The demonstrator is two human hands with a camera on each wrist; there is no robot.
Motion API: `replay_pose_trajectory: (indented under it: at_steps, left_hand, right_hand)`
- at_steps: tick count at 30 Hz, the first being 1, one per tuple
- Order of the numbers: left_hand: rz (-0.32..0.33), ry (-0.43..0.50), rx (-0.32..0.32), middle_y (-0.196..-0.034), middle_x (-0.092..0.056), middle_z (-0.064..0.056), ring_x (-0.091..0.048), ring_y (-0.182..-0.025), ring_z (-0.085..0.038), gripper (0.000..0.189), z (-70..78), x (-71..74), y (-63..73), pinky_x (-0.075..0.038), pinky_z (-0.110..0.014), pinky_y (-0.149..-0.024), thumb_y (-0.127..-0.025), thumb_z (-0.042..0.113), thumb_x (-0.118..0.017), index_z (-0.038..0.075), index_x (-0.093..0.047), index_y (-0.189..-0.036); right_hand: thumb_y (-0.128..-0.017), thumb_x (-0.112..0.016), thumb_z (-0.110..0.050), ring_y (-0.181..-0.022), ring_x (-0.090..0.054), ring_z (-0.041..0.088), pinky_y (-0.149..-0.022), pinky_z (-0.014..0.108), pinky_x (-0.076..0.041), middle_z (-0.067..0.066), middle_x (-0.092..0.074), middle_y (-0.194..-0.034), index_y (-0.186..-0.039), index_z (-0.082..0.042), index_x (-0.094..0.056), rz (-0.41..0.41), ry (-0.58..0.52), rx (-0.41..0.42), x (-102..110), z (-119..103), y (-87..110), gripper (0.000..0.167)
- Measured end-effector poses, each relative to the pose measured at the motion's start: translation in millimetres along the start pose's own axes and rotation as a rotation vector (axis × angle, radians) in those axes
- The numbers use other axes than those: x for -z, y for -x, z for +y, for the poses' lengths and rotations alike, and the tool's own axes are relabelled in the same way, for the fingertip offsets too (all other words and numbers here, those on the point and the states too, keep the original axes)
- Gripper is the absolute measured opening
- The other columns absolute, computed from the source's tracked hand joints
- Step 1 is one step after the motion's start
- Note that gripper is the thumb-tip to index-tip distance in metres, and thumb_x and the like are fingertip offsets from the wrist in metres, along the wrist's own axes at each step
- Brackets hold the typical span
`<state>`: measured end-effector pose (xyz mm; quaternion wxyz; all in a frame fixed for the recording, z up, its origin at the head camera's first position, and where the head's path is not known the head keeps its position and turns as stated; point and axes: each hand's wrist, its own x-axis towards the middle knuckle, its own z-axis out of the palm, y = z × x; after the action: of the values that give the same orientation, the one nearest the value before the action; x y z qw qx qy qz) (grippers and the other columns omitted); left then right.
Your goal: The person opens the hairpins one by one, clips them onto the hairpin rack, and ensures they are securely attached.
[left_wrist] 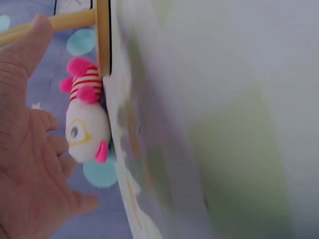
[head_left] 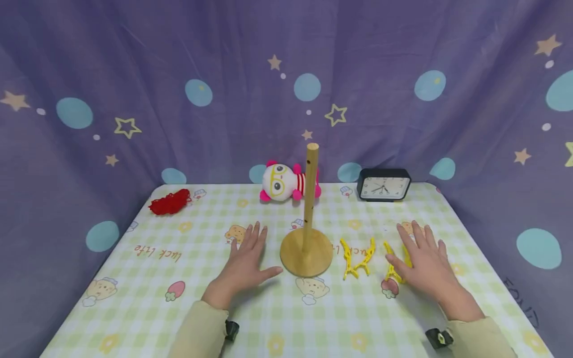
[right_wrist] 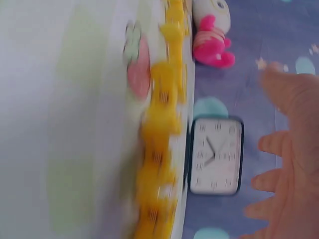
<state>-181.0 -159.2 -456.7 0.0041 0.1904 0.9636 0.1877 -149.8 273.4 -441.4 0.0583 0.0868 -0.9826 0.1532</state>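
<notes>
My left hand [head_left: 243, 268] is held palm down over the table, fingers spread and holding nothing, just left of a wooden stand. That stand has an upright round post [head_left: 310, 194] with small holes, set on a round base [head_left: 293, 252]. Two yellow, branched plastic pieces lie right of the base. The nearer one [head_left: 347, 253] is fully in view; the other yellow piece [head_left: 390, 271] is partly hidden by my right hand [head_left: 423, 268]. That hand is also spread, palm down, with nothing in it. In the right wrist view, the yellow plastic pieces [right_wrist: 157, 154] appear blurred below the palm.
A panda-like plush toy [head_left: 278, 183] in pink and white lies on its side at the back, partly behind the post. A black desk clock [head_left: 384, 185] stands at the back right. Red stringy material [head_left: 170, 203] sits at the back left. A purple curtain [head_left: 250, 129] hangs behind the table.
</notes>
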Motion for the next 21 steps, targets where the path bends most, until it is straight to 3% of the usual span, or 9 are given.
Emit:
replay_pose_trajectory:
  at_steps: [5,8,12,17,21]
  left_hand:
    - [-0.144,0.066,-0.006,-0.163,-0.005,-0.01,-0.005,-0.149,-0.026,0.112,5.8,-9.9,-17.0,-0.009,-0.063,-0.115,-0.08,0.07,-0.063,0.011,-0.009,-0.158]
    - [-0.208,0.088,0.002,-0.163,-0.01,-0.009,-0.009,-0.149,-0.025,0.111,10.5,-13.2,-25.2,-0.008,-0.06,-0.116,-0.079,0.068,-0.065,0.011,-0.011,-0.158]
    - [-0.236,0.096,0.004,-0.161,-0.019,-0.008,-0.015,-0.148,-0.026,0.109,15.9,-15.5,-33.6,-0.007,-0.059,-0.116,-0.079,0.064,-0.069,0.009,-0.016,-0.157]
    - [-0.23,0.082,-0.025,-0.16,-0.023,-0.01,-0.017,-0.147,-0.029,0.108,19.5,-19.8,-42.0,-0.007,-0.06,-0.116,-0.079,0.062,-0.07,0.008,-0.019,-0.156]
    - [-0.239,0.07,-0.03,-0.16,-0.022,-0.01,-0.017,-0.147,-0.028,0.109,19.5,-21.6,-44.1,-0.006,-0.06,-0.116,-0.078,0.064,-0.07,0.008,-0.018,-0.156]
  right_hand:
    - [-0.086,-0.064,-0.059,-0.132,-0.017,0.063,-0.097,0.078,-0.021,0.041,-0.019,-0.148,-0.152,0.0,-0.024,-0.087,-0.001,-0.065,6.3,32.2,15.7,0.097]
    - [-0.082,-0.067,-0.061,-0.124,-0.027,0.064,-0.092,0.076,-0.03,0.044,-0.027,-0.141,-0.148,0.007,-0.027,-0.146,0.018,-0.146,8.0,47.9,24.1,0.103]
    - [-0.077,-0.064,-0.071,-0.111,-0.041,0.059,-0.083,0.071,-0.04,0.042,-0.04,-0.126,-0.136,0.013,-0.039,-0.238,0.03,-0.267,9.1,61.1,31.3,0.106]
    - [-0.075,-0.071,-0.064,-0.087,-0.05,0.043,-0.067,0.054,-0.046,0.026,-0.053,-0.098,-0.101,0.008,-0.058,-0.254,0.046,-0.274,8.6,70.8,37.6,0.078]
    - [-0.075,-0.077,-0.052,-0.079,-0.049,0.034,-0.061,0.047,-0.045,0.019,-0.053,-0.093,-0.085,0.0,-0.061,-0.226,0.07,-0.25,8.8,73.5,39.7,0.056]
